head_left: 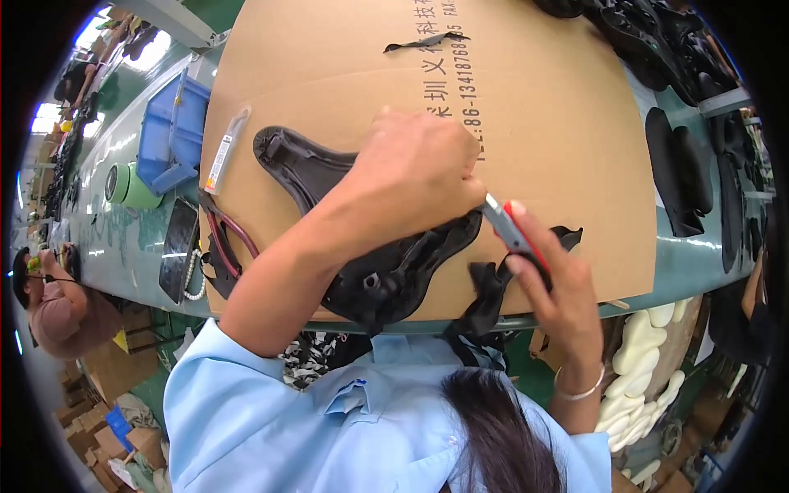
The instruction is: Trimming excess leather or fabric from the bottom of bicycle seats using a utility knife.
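Observation:
A black bicycle saddle (378,283) lies underside up on the cardboard sheet (567,148), its narrow nose toward the far left. My left hand (423,168) is closed in a fist above the saddle's right part; its fingertips and whatever they pinch are hidden. In my right hand (559,287) is a utility knife (514,230) with a grey and red handle. Its blade end points up-left and is close to my left thumb. Black cut scraps (489,296) lie beneath the knife hand, and another thin scrap (426,42) lies farther off.
Left of the saddle lie red-handled pliers (234,234) and a clear tube of spare blades (226,152). Beyond them are a blue bin (173,131), a green roll (131,185) and a phone (178,246). Black pieces (680,172) line the right side. Other people work nearby.

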`<state>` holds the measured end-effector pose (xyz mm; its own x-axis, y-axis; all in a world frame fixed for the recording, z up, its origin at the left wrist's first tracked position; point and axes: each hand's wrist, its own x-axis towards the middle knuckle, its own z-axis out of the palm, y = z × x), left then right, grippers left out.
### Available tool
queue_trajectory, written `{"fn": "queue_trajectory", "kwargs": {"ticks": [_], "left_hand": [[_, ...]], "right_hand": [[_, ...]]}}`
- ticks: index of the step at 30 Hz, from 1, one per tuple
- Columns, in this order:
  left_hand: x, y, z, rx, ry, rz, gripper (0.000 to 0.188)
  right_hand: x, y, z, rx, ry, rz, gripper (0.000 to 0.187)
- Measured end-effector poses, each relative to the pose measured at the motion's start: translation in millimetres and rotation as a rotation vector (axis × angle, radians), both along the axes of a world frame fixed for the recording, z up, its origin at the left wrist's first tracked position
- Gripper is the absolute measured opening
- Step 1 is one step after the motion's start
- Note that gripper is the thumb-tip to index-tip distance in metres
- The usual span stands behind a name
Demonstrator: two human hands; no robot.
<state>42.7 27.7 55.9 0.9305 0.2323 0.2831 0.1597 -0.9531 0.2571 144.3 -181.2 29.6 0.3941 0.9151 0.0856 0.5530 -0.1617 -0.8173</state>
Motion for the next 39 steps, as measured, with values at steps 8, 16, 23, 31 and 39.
{"fn": "queue_trajectory", "kwargs": {"ticks": [8,16,23,31,39], "left_hand": [[13.9,9.1,7.8,-1.467,-0.177,0.064,0.029],[-2.6,9.9,17.5,-1.552,-0.637,-0.383,0.026],[-39.6,-19.4,22.8,-0.078,0.157,0.116,0.015],[-23.7,26.6,-34.8,0.092,-0.356,-0.171,0.014],[-13.5,42.8,-39.4,-0.144,-0.741,0.032,0.023]], "right_hand": [[-49.0,-14.0,1.5,-0.119,0.151,-0.211,0.056],[-66.0,-37.3,23.1,-0.19,0.173,-0.14,0.055],[-13.6,-12.5,31.1,-0.233,-0.287,-0.025,0.047],[-4.1,21.1,28.8,-0.383,0.353,-0.014,0.042],[-72.7,-23.5,1.1,-0.12,0.156,-0.192,0.049]]}}
